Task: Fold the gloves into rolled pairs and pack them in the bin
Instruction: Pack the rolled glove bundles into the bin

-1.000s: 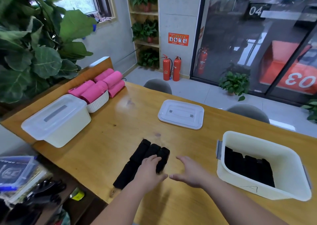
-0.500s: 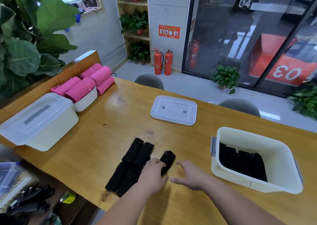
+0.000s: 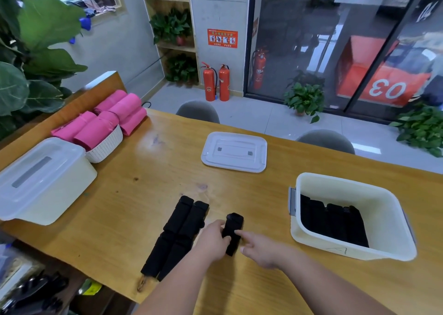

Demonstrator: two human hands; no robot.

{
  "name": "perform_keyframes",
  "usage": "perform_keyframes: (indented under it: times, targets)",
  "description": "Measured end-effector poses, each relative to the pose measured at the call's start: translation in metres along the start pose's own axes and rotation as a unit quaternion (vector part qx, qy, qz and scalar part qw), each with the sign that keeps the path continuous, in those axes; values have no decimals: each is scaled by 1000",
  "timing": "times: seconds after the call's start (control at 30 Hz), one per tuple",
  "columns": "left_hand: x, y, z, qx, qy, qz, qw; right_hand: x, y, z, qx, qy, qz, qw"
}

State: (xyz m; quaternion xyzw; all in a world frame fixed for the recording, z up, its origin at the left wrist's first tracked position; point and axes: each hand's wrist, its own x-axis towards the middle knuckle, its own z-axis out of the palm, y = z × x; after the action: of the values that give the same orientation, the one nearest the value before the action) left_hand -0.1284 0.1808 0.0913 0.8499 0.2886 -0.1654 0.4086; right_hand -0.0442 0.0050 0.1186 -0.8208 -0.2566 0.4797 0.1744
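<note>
A rolled black glove pair (image 3: 235, 221) lies on the wooden table (image 3: 143, 194), left of the open cream bin (image 3: 378, 214) and apart from it. The left hand (image 3: 212, 242) grips the roll with curled fingers. The right hand (image 3: 262, 251), between roll and bin, touches it with a straight index finger. Packed black rolls (image 3: 330, 221) line the bin's floor. Farther left of the bin lie two rows of black rolls (image 3: 182, 230), and beyond its far left corner rests a white lid (image 3: 234, 151).
</note>
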Motion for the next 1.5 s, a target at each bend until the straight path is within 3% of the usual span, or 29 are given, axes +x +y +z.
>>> perform_keyframes:
  times: [0.23,0.43,0.63,0.8,1.03,1.5]
  targets:
    - [5,6,3,-156,-31,-76,984,0,7,1,110,-2,1,994]
    - [3,11,-1,-246,-1,-92,965,-12,-2,-7,195,48,-5,980]
    - [-11,34,-31,-318,21,-40,947,-31,-18,-23,278,133,-67,949]
    - [-26,62,-58,-386,-40,30,921,-45,-32,-43,354,217,-113,903]
    - [-41,109,-68,-405,-79,105,905,-75,-28,-76,486,220,-141,834]
    - [-35,183,-38,-403,-133,155,892,-121,20,-112,530,248,-166,794]
